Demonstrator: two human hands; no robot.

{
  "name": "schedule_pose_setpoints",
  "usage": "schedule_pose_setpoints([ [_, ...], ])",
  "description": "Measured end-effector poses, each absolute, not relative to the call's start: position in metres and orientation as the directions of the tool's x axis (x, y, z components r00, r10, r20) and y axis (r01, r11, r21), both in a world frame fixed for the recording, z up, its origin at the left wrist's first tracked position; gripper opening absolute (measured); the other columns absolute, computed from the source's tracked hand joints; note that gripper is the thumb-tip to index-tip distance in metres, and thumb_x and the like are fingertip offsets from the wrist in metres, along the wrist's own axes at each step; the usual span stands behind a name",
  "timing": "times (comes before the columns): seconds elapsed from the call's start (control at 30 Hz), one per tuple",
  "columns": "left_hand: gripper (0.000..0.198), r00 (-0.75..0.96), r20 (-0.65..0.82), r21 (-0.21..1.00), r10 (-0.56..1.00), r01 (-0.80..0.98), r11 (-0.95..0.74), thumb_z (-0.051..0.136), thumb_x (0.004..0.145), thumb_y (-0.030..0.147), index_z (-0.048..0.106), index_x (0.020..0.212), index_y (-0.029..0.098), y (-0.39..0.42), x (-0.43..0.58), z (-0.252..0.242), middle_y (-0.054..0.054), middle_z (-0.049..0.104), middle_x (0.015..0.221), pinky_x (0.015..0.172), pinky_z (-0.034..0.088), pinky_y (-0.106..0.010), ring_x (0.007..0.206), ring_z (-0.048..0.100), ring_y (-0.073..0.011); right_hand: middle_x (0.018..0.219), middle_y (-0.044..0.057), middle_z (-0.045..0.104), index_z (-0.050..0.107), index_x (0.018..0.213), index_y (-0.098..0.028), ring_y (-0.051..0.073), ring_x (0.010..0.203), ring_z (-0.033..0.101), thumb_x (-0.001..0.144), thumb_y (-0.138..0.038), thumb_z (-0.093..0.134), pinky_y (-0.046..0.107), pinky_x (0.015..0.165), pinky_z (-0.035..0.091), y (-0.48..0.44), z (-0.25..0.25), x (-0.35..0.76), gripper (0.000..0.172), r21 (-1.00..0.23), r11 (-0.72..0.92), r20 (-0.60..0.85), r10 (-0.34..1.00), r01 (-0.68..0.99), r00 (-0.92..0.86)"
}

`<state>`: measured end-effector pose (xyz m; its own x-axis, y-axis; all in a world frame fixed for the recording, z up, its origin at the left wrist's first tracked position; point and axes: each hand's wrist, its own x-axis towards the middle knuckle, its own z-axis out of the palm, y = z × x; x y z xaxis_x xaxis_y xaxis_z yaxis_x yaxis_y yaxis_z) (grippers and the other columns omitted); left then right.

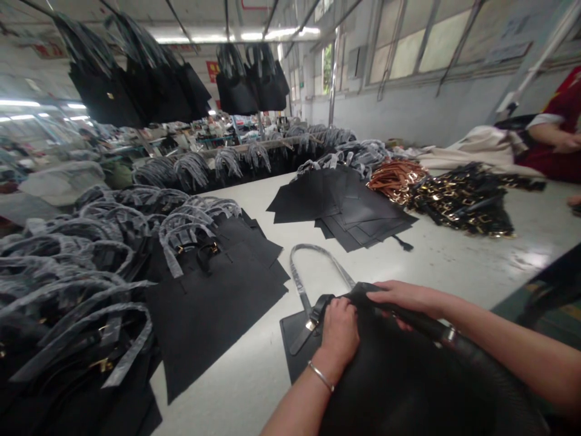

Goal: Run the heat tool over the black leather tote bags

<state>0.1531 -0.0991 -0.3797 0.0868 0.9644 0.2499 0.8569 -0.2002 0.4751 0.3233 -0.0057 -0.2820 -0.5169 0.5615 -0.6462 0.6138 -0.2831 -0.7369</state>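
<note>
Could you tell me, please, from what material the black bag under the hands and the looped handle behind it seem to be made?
The black bag looks like leather or imitation leather, with a soft matte finish and gentle folds; the picture cannot show which. The looped handle seems wrapped in clear plastic film, judging by its crinkled shine; the material beneath is hard to tell.

No lettering can be read, as far as this view allows: the red signs (212, 71) and wall notice (511, 45) are too blurred.
</note>
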Motion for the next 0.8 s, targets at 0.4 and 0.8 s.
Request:
schedule_pose_setpoints([
  [0.4, 0.023, 0.063, 0.233, 0.335, 0.970, 0.932, -0.141, 0.046, 0.093, 0.022, 0.058, 0.112, 0.020, -0.086, 0.147, -0.375, -0.008, 0.053, 0.125, 0.091, 0.043, -0.039, 0.107, 0.047, -0.0246, 0.071, -0.002, 0.059, 0.053, 0.108, -0.020, 0.009, 0.040, 0.055, 0.088, -0.053, 0.053, 0.018, 0.035, 0.043, 0.003, -0.276, 0.325, 0.039, -0.802, -0.252, -0.488, 0.799, 0.541, -0.351],
  [0.8, 0.048, 0.192, 0.187, 0.244, 0.963, 0.941, -0.235, 0.040, 0.091, 0.015, 0.045, 0.137, 0.028, -0.077, 0.136, -0.376, -0.008, 0.041, 0.145, 0.094, 0.040, -0.046, 0.126, 0.036, -0.0294, 0.067, 0.004, 0.064, 0.057, 0.101, -0.015, 0.012, 0.036, 0.056, 0.085, -0.055, 0.057, 0.020, 0.030, 0.043, 0.034, -0.285, 0.350, 0.043, -0.714, -0.371, -0.642, 0.685, 0.594, -0.344],
])
